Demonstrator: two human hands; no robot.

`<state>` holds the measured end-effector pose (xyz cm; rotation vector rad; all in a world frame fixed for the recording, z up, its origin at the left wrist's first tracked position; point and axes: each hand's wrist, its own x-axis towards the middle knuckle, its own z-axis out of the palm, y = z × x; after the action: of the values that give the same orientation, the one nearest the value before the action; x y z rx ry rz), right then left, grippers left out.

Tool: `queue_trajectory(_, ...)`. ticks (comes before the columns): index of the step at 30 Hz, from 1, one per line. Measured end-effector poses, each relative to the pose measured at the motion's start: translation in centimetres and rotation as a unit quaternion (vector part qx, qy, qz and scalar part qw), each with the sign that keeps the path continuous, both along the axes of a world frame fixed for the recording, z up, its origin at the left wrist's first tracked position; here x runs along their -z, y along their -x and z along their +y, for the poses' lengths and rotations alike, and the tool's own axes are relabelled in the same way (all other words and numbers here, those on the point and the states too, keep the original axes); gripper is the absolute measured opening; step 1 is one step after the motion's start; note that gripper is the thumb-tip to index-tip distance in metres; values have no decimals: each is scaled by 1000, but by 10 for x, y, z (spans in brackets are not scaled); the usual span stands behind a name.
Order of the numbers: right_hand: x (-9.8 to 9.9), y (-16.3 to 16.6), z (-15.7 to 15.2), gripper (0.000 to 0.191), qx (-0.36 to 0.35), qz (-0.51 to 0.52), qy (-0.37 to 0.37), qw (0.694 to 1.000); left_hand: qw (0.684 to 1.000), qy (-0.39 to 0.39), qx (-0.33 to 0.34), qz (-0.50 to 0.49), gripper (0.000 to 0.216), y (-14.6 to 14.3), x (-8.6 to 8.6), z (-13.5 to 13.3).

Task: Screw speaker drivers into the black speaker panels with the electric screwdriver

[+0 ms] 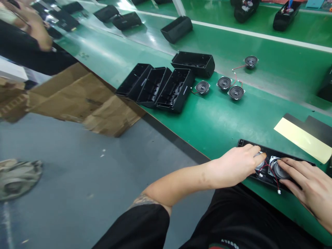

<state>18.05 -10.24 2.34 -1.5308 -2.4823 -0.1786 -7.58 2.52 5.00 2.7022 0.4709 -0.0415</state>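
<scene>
On panel [245, 143]: left hand [237, 166] fingers loose atop left driver [260, 163]; right hand [310, 186] fingers outstretched against right driver [276, 169].

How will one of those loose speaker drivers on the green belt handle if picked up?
Probably dense for its size: the speaker driver shows a magnet-like centre. Its thin red wire looks floppy and trails on the belt, so it may dangle or snag.

Black short sleeve [137, 224], tattoo [143, 199] near elbow
</scene>
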Motion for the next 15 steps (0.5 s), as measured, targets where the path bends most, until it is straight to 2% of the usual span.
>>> queue_trajectory(4, -9, 1, -2, 36, -18, 36, -6, 999, 999, 5, 13, -45, 37, 12, -27, 9)
queue_trajectory(7, -17, 0, -5, 48, -22, 74, -13, 997, 995, 4, -13, -94, 35, -3, -41, 46)
queue_trajectory(9, -15, -4, -6, 63, -5, 57, -32, 998, 993, -17, -70, -93, 39, -33, -40, 90)
queue_trajectory(11, -4, -11, -6, 76, 20, 10, -60, 998, 981, -59, -182, -32, 53, -72, -32, 145)
queue_trajectory(13, 10, -18, -8, 80, 35, -25, -78, 996, 965, -79, -251, -11, 57, -109, -23, 200)
queue_trajectory(15, 23, -23, -11, 81, 47, -17, -54, 997, 949, -90, -302, -3, 55, -137, -15, 245)
